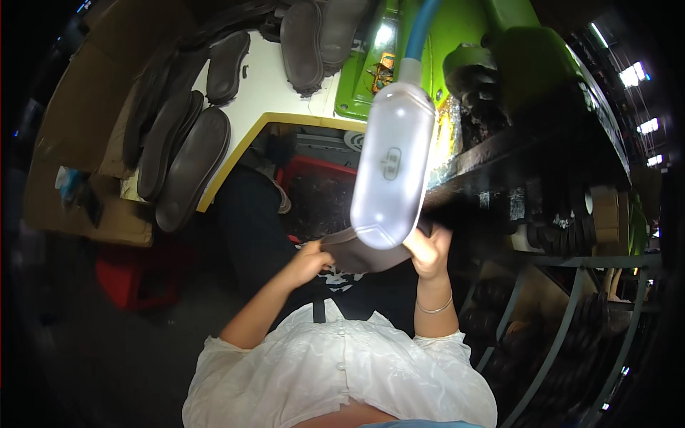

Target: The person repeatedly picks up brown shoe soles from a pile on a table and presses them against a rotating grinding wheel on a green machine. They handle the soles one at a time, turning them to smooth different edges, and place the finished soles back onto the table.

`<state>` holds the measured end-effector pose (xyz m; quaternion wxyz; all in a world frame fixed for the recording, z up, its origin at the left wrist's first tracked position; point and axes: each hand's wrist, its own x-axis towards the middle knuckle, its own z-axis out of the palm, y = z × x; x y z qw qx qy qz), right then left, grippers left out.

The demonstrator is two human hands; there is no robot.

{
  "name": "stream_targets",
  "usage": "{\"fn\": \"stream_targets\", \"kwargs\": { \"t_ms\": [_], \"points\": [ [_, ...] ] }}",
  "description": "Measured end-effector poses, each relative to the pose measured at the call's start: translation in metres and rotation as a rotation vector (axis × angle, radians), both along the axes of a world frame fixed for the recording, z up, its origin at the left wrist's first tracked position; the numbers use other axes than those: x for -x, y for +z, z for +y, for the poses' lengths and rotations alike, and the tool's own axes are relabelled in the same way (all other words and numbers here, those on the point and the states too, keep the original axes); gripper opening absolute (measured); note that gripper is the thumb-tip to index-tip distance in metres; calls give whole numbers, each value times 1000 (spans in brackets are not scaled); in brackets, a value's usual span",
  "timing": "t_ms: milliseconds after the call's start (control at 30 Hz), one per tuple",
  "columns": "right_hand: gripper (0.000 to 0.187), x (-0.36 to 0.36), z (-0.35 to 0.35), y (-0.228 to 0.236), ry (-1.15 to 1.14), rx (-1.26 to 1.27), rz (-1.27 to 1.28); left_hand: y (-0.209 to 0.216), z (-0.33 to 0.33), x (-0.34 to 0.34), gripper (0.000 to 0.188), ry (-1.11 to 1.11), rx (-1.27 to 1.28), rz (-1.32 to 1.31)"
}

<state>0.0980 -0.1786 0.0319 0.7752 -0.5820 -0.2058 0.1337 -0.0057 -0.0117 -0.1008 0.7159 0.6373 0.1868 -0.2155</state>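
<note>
A dark brown shoe sole (360, 255) stretches between my two hands, low in front of my body and slightly bent. My left hand (311, 262) has its fingers closed on the sole's left end. The other end is gripped by my right hand (430, 252), which wears a thin bracelet at the wrist. A white elongated lamp (392, 167) on a blue neck hangs over the sole and hides part of it and some of my right fingers.
Several brown soles (193, 169) lie on the white, yellow-edged table (267, 89), left and far. A green machine (457, 32) stands far right, with a dark ledge below. Metal racks (564, 335) fill the right side. A red stool (139, 277) stands left, beneath a cardboard box (68, 128).
</note>
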Motion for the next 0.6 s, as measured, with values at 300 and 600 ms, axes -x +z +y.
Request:
{"fn": "stream_targets", "kwargs": {
  "t_ms": [300,600],
  "points": [
    [75,44,13,-95,28,81,-461,43,0,-30,65,519,960,-305],
    [67,25,-3,-100,210,406,-419,138,133,4,58,474,-1413,-280]
  ]
}}
